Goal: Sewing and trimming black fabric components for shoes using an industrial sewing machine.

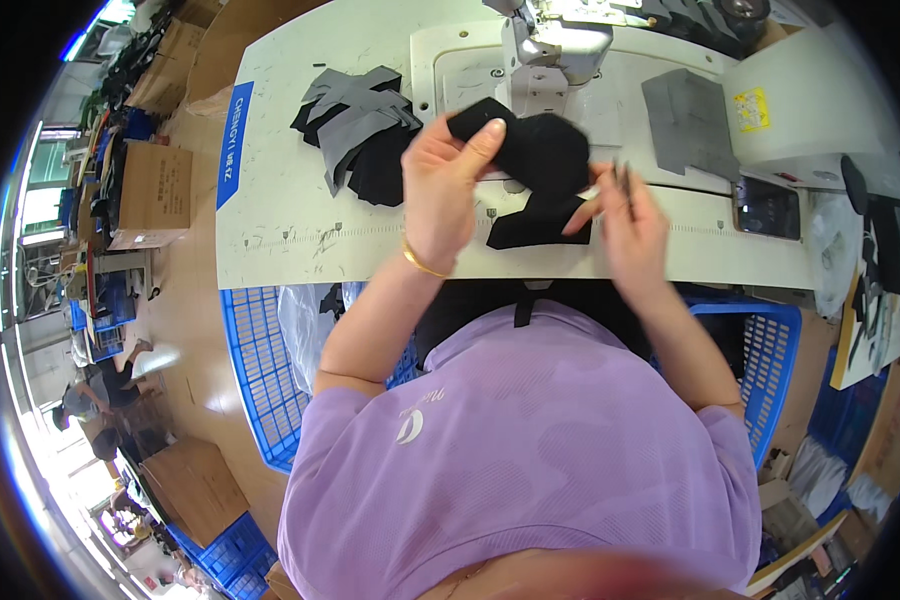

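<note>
Above the front of the sewing table, my left hand (442, 190) pinches a black fabric piece (545, 152) between thumb and fingers. The piece has a rounded lobe, and its lower part hangs toward the table edge. My right hand (630, 225) is at its right side, slightly blurred, with fingertips close to the fabric. Two thin dark points of a small tool, which look like thread snips (622, 180), stick up between the right fingers. Whether those fingers also grip the fabric, I cannot tell. Just behind the piece stands the sewing machine head (550, 60).
Left of the machine lies a loose pile of grey and black cut pieces (355, 125). More grey pieces (688, 125) lie to the right, near a phone (768, 208). Blue baskets (265, 370) stand below the table edge on both sides. Cardboard boxes (150, 195) are farther left.
</note>
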`<state>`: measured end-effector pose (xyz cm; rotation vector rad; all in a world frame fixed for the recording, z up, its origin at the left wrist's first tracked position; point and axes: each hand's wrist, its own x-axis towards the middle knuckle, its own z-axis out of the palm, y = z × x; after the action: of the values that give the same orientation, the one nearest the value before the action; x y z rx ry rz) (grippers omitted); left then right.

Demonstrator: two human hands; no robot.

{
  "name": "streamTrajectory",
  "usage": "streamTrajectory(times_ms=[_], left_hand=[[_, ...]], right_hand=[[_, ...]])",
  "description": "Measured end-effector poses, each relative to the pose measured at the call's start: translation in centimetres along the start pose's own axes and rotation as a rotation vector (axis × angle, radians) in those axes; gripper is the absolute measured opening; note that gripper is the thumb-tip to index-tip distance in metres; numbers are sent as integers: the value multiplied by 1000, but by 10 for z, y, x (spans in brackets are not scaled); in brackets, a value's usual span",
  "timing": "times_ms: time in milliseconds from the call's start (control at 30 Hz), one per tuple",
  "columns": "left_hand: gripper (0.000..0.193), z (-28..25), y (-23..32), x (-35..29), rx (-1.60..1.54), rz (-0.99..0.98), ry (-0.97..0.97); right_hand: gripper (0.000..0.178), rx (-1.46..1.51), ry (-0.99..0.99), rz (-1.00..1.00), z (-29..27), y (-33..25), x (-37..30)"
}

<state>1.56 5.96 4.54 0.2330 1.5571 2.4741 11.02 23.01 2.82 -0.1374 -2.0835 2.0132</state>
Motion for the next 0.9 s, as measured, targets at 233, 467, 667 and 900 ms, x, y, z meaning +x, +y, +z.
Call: streamTrajectory(times_ms=[233,467,667,900], left_hand=[[15,-20,35,15,593,-148,-595],[14,-9,32,6,596,-168,-542],[11,-12,19,5,630,0,-319],[12,-6,13,9,556,104,-205]], right_hand=[[25,-1147,-12,-427,-126,26,139],[26,-1309,-289,-310,-127,21,161],[21,-1167,-308,-409,-120,-9,143],[10,-198,-555,-326,-68,-126,59]])
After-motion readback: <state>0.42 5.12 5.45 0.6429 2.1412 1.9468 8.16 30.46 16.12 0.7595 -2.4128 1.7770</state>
